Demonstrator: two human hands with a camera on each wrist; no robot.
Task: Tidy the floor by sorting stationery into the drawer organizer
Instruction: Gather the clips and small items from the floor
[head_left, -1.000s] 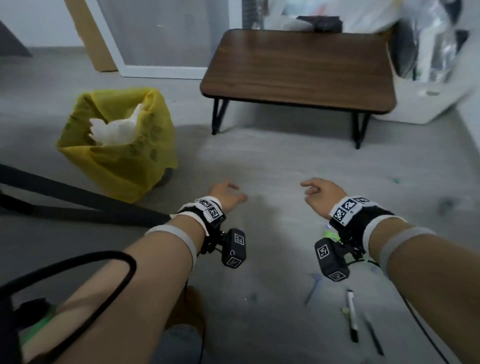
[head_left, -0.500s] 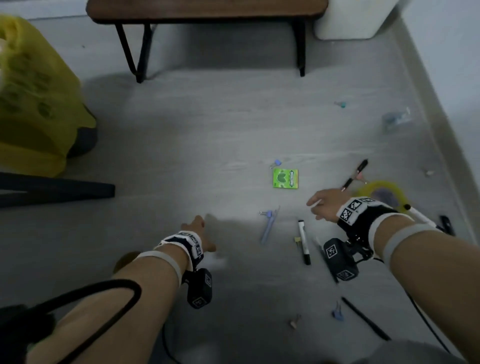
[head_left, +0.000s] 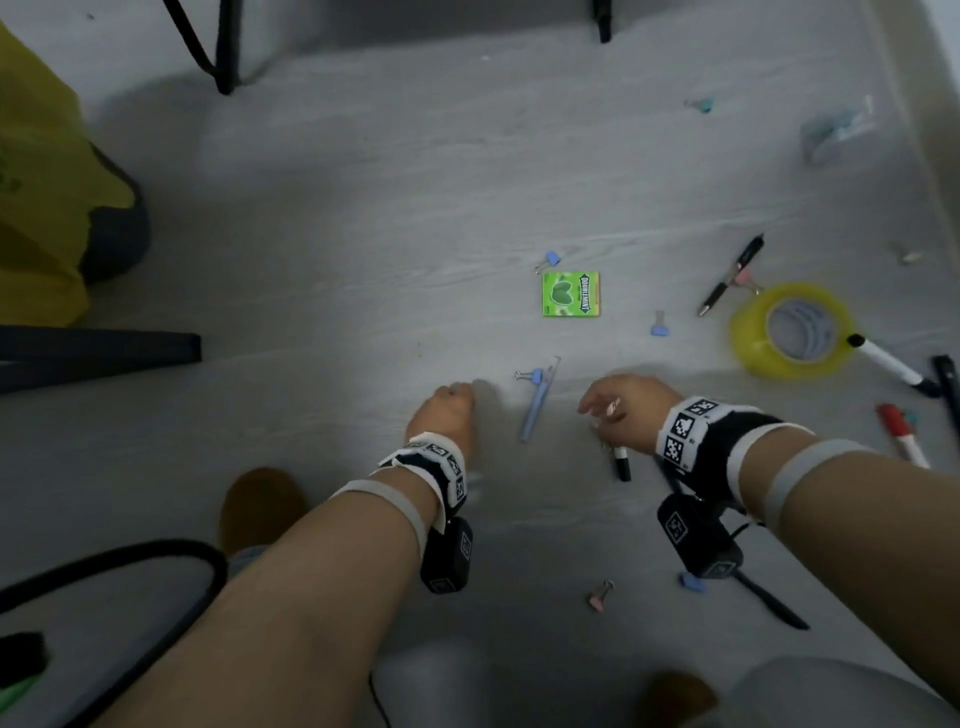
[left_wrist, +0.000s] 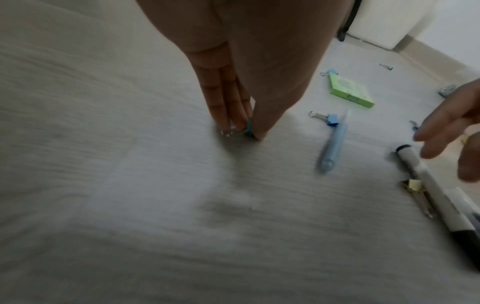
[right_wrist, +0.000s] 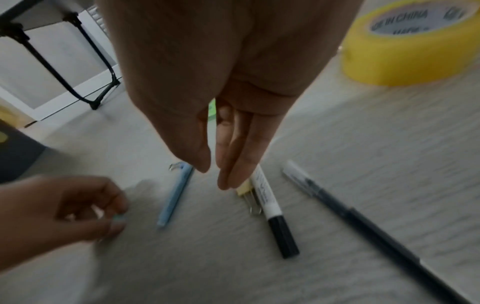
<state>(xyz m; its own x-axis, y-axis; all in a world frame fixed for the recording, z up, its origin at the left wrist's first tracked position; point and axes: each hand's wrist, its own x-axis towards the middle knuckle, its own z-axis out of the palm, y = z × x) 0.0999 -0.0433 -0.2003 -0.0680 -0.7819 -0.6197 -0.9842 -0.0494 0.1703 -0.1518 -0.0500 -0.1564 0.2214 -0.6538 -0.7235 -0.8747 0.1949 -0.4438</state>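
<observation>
Stationery lies scattered on the grey floor. My left hand (head_left: 454, 397) reaches down to the floor left of a light blue pen (head_left: 535, 405), and its fingers and thumb (left_wrist: 246, 131) pinch a small teal clip (left_wrist: 249, 126). My right hand (head_left: 597, 410) hovers right of the pen. Its nearly straight fingers (right_wrist: 226, 181) point down at a yellow binder clip (right_wrist: 245, 190) lying against a white marker with a black cap (right_wrist: 270, 203); the thumb stands apart and nothing is gripped. A blue binder clip (head_left: 532, 375) lies by the pen's tip. No drawer organizer is in view.
A green gum pack (head_left: 570, 293), a yellow tape roll (head_left: 789, 330), black pens (head_left: 732, 275), a red marker (head_left: 898, 431) and a pink clip (head_left: 600, 597) lie around. A yellow-lined bin (head_left: 47, 182) stands at left, black table legs (head_left: 226, 47) behind, a black bar (head_left: 98, 353) at left.
The head view has tilted down from the table to the floor. Both hands have dropped to the floor; the left has moved right beside the blue pen, the right over the white marker.
</observation>
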